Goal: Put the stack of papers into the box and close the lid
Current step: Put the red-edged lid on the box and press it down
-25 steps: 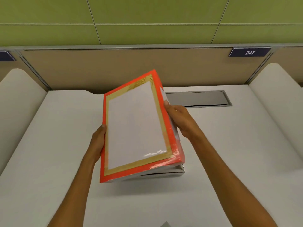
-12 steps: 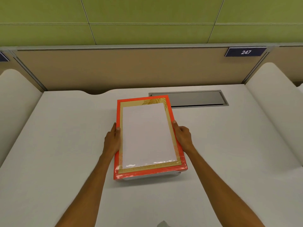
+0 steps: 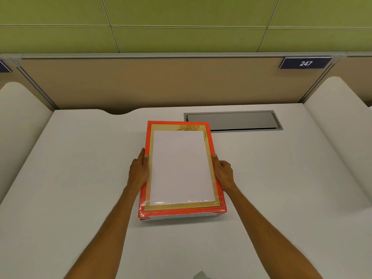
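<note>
Centre of frame: the orange lid (image 3: 182, 168), tilted up a second ago, now lies flat on the box (image 3: 181, 216) on the white worktop (image 3: 80, 178). Left hand (image 3: 138, 172) and right hand (image 3: 223, 174) press its long edges, fingers extended. Papers hidden, presumably inside; closing appears nearly complete.

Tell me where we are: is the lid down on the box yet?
Looks done: the orange lid lies flat over the box on the white desk; the papers are out of sight, presumably inside. In hand: left hand and right hand hold the lid's long sides. Left: press it fully down, since pale box wall shows beneath the near edge, then let go.
</note>
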The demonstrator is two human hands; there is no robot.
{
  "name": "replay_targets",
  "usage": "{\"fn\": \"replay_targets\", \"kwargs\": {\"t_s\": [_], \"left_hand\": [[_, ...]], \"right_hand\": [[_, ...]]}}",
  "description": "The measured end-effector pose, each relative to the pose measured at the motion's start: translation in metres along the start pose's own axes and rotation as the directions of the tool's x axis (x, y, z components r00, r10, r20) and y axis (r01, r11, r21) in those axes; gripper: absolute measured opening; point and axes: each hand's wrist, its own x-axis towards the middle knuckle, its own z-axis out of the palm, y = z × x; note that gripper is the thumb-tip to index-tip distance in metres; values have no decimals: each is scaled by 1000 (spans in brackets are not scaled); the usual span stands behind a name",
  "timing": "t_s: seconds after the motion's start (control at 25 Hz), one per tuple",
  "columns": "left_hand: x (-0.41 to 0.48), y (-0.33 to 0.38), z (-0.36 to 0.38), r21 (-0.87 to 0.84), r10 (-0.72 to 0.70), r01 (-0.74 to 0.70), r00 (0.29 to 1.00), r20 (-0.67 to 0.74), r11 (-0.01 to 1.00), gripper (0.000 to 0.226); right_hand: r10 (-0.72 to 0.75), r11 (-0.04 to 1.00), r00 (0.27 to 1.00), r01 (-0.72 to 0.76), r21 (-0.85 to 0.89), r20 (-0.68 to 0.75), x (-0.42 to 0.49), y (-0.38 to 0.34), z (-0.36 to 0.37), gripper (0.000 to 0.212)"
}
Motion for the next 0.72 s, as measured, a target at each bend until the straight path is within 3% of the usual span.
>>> {"fn": "replay_targets", "kwargs": {"t_s": [0.36,0.48,0.6,0.72], "left_hand": [[-1,-13,6,-50,-14,14,1000,13,999,58],[-1,-14,7,32,-24,23,999,23,999,61],[-9,-6,8,354,27,23,991,-134,935,72],[-14,6,18,523,298,-179,943,-151,833,76]], "right_hand": [[9,1000,1000,-9,-5,22,7,9,6,63],[-3,999,1000,4,-37,30,9,12,7,60],[-155,927,985,117,-355,-81,10,8,12,71],[-457,714,889,353,-605,-20,8,-2,21,80]]}}
